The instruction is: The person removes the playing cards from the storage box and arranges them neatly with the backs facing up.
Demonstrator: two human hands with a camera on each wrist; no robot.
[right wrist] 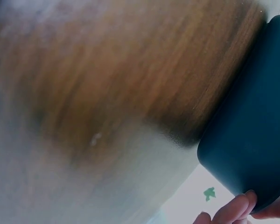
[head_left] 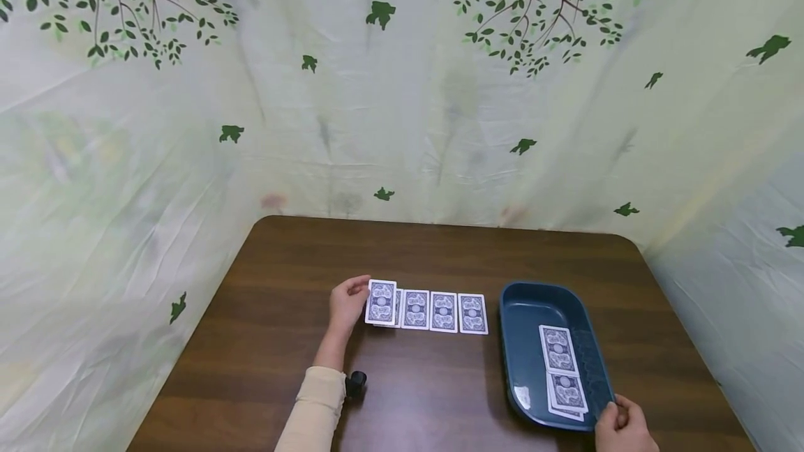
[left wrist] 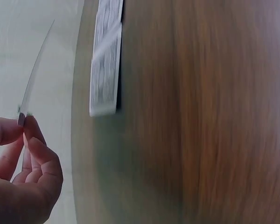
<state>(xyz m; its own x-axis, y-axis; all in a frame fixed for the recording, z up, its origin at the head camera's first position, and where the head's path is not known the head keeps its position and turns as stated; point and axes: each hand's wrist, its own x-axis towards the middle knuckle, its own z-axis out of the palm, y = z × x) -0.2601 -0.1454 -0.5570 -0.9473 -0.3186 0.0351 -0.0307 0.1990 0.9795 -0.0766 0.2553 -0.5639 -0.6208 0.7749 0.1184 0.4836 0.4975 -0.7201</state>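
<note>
A blue-and-white patterned playing card (head_left: 380, 302) is pinched at its left edge by my left hand (head_left: 347, 304). In the left wrist view, that playing card (left wrist: 36, 65) is seen edge-on and slightly bowed, between thumb and fingers. It overlaps the left end of a row of similar cards (head_left: 443, 312) lying back up on the table. At the lower right, my right hand (head_left: 624, 425) grips the near right corner of a dark blue tray (head_left: 524, 347). The tray's outer side (right wrist: 252, 126) fills the right of the right wrist view, fingertips at its rim.
Several cards (head_left: 567, 393) lie inside the tray, some overlapping. Brown wood-grain table (head_left: 427, 389) extends around the row and tray. A pale curtain (head_left: 440, 124) printed with leaves and birds hangs behind the table and along its sides.
</note>
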